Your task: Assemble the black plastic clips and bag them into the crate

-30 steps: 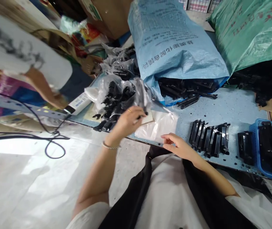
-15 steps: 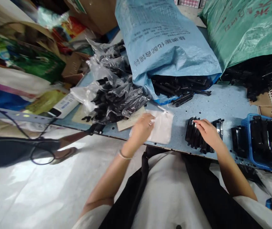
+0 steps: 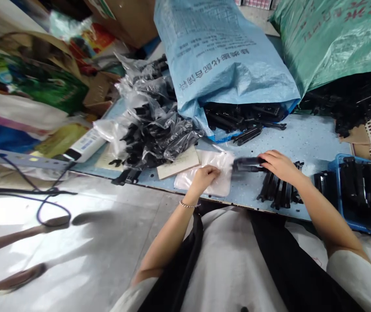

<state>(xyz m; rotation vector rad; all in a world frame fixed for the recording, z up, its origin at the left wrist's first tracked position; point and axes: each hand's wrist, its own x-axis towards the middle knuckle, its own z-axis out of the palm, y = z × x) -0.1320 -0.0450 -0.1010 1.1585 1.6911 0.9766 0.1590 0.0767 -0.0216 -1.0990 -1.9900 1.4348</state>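
My left hand [image 3: 205, 178] is closed in a pinch at the clear plastic bags [image 3: 222, 184], which lie stacked flat at the table's front edge. Between its fingers, whatever is held is too small to make out. A black plastic part [image 3: 246, 164], blurred by motion, is gripped at its right end by my right hand [image 3: 278, 165]; its left end reaches the edge of the bags. Below my right hand stands a row of similar black parts [image 3: 278, 190] on the blue table [image 3: 315, 134].
Bagged black parts [image 3: 159, 130] are heaped at left beside a cardboard piece [image 3: 178, 164]. Behind lie a blue sack [image 3: 231, 56] and a green sack [image 3: 335, 39]. A blue basket [image 3: 339, 186] of black parts stands at right. A person's legs [image 3: 9, 240] show at lower left.
My right hand has lifted a black part from the row and brought it left toward the bags. My left hand has moved slightly right and down over them. The person's legs have shifted.
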